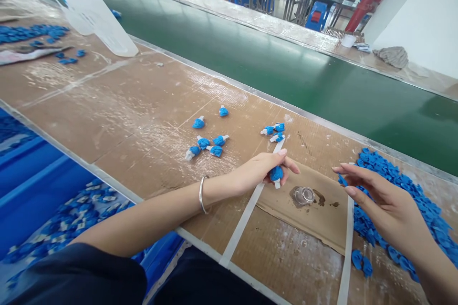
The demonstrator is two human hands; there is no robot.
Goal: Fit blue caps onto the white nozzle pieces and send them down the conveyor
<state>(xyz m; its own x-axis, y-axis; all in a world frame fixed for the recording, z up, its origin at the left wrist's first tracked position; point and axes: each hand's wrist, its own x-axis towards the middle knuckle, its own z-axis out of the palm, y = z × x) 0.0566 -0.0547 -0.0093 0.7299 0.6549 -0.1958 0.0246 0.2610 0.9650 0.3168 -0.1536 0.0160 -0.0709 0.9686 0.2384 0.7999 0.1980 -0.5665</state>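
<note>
The person's left hand (pixel 263 167), in the centre of the frame, has its fingers curled round a blue-and-white part (pixel 276 174), whose white stem points toward the bottom edge; a silver bangle (pixel 201 194) circles that wrist; the right hand (pixel 388 200), at the right of the frame, pinches a small blue piece (pixel 342 180) narrowly between thumb and fingers; the two hands are apart, and between them, slightly lower, a small clear container (pixel 306 195) stands on a cardboard sheet (pixel 315 224), with dark wet marks beside it.

Behind and below the right hand spreads a pile of blue pieces (pixel 429 209); three assembled parts (pixel 279 127) lie just above the left hand, and a looser group of six (pixel 203 142) lies left of centre; white bottles with blue tops (pixel 107 28) stand tilted in view at upper left; a green belt (pixel 250 50) crosses the upper frame diagonally; blue bins (pixel 46 152) holding more parts fill the lower left.
</note>
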